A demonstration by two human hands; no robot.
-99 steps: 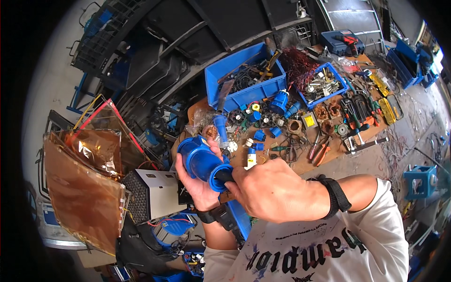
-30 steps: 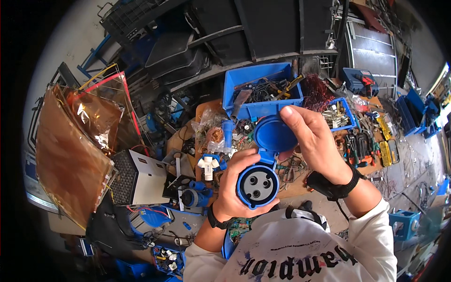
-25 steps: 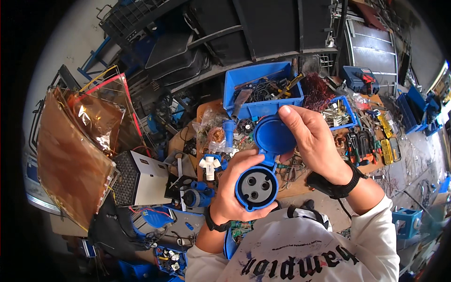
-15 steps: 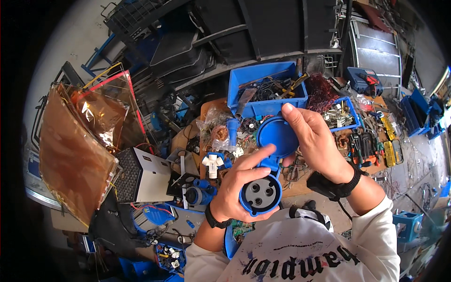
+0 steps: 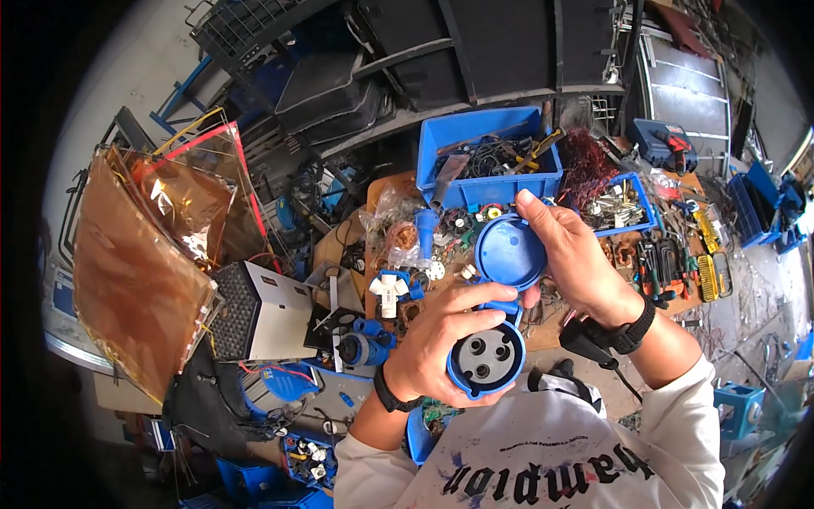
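Note:
A blue industrial power socket (image 5: 486, 359) with a grey three-hole face is held in front of my chest. My left hand (image 5: 435, 348) wraps its body from the left, fingers lying across the hinge. The round hinged lid (image 5: 510, 251) stands swung up, showing its smooth blue inside. At the lid's right edge, my right hand (image 5: 581, 259) grips it, thumb on the upper rim and the other fingers mostly hidden. Beyond my left hand, a blue plug-like tube (image 5: 426, 234) and a white three-way fitting (image 5: 388, 293) lie on the cluttered table.
A blue crate (image 5: 489, 197) of cables and tools stands at the table's far side. Right of it sit a blue tray of metal parts (image 5: 617, 206) and several hand tools (image 5: 659, 270). Blue connectors (image 5: 365, 343) and a white-sided box (image 5: 275, 310) are on the left.
Both hands and the socket have shifted slightly to the right in view. My left fingers, earlier raised near the lid, now rest lower across the hinge. The socket's face has turned a little.

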